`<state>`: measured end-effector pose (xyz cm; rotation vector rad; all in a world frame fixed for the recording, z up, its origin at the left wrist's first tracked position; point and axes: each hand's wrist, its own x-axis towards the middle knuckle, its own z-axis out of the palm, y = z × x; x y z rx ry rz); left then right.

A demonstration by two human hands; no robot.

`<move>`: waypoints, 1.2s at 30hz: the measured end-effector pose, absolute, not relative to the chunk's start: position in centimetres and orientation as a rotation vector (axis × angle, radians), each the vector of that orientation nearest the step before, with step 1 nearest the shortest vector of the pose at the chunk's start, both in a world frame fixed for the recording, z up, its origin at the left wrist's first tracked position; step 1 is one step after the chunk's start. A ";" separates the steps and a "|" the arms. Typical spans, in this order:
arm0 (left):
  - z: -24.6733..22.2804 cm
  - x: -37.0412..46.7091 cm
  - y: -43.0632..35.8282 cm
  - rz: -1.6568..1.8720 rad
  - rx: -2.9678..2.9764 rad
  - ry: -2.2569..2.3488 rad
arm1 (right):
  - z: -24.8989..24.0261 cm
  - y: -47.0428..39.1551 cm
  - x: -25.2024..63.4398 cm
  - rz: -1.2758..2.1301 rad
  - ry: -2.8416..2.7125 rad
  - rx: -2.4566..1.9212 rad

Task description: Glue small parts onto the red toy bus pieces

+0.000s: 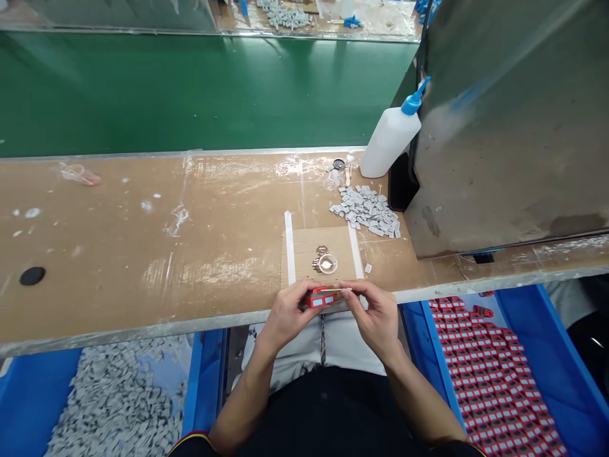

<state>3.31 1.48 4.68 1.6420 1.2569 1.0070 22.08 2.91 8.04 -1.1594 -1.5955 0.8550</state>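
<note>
Between my hands, at the table's front edge, is a small red toy vehicle body (321, 299) with light blue windows. My left hand (291, 312) is closed on its left end. In my right hand (375, 312), thumb and fingers pinch a thin pale stick (333, 290) lying across the top of the red body. Just beyond them, a small clear cup (327, 263) sits on a cardboard piece (304, 247), with shiny round bits beside it. A loose grey piece (368, 268) lies to the right.
A white bottle with a blue nozzle (391, 139) stands behind a pile of grey pieces (368, 211). A metal panel (504, 139) rises at right. Blue bins hold grey pieces (124, 393) at left and red toy bodies (490, 374) at right. A green belt (190, 95) runs behind.
</note>
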 end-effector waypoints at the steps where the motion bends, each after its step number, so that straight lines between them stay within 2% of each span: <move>1: 4.7 3.3 1.5 1.004 1.645 1.259 | 8.0 2.9 22.1 0.846 -1.599 -1.165; 16: 4.7 3.3 1.3 0.989 1.599 1.251 | 8.4 3.0 21.9 0.661 -1.771 -1.112; 36: 4.8 3.3 1.4 1.012 1.624 1.244 | 8.6 3.3 21.7 0.783 -1.809 -1.069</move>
